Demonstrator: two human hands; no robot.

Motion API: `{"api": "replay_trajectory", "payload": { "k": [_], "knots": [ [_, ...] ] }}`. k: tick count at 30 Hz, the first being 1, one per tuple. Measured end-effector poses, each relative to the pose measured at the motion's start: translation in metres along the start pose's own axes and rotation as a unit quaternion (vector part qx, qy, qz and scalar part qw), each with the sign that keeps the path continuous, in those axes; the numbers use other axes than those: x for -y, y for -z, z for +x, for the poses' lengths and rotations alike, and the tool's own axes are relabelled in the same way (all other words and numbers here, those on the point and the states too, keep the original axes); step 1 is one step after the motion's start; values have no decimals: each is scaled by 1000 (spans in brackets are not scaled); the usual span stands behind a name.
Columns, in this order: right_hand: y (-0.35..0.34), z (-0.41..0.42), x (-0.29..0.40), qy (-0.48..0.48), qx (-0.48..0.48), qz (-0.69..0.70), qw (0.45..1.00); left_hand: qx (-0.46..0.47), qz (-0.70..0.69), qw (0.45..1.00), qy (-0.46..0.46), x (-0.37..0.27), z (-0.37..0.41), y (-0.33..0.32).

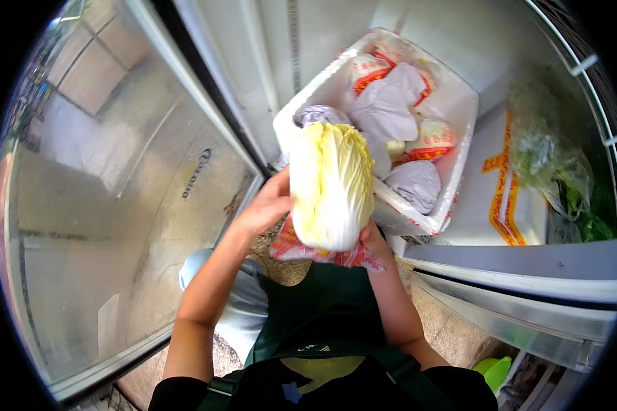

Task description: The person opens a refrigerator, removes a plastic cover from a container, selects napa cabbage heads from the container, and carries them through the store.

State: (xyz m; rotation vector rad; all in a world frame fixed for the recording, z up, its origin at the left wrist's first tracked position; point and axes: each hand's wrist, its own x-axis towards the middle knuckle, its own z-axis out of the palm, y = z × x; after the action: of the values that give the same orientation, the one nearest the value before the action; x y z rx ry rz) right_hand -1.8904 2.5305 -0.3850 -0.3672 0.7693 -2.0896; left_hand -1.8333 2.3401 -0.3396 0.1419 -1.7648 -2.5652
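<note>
Both my hands hold a napa cabbage [333, 190] upright in front of me. My left hand [271, 204] grips its left side, the fingers partly behind it. Low on the right side is my right hand [374, 240], partly hidden by the cabbage. A red and white printed wrapper [319, 254] hangs just under the cabbage, near my right hand. Beyond it, a white foam box [463, 123] holds several wrapped bundles, some in red-printed wrapping [434, 137] and some in pale paper [415, 185].
An open glass door [149, 169] stands on the left. The foam box is inside a white-walled cooler. Right of it lie a white box with orange tape [509, 205] and leafy greens in clear plastic bags [570, 174]. The cooler's sill [519, 259] runs along the right.
</note>
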Motion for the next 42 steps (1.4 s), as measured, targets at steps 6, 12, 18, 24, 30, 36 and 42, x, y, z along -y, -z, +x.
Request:
{"api": "replay_trajectory", "payload": {
  "k": [6,12,18,24,30,36,42],
  "knots": [
    [86,-78,-10,61,-147,147,976,68,147,982,-98,-22,79,-7],
    [80,-162,27,165,-308,171,921,145,726,579,-341,31,226,-37],
    [76,-205,27,215,-383,184,879,68,836,543,25,42,312,29],
    [86,-188,25,205,-380,195,881,157,893,414,71,64,308,60],
    [97,-169,31,191,-369,192,889,177,843,489,137,18,307,20],
    [108,-144,35,163,-348,184,905,-140,797,501,-306,48,384,27],
    [117,-126,39,151,-348,187,906,-84,806,551,-200,50,340,12]
  ]
}}
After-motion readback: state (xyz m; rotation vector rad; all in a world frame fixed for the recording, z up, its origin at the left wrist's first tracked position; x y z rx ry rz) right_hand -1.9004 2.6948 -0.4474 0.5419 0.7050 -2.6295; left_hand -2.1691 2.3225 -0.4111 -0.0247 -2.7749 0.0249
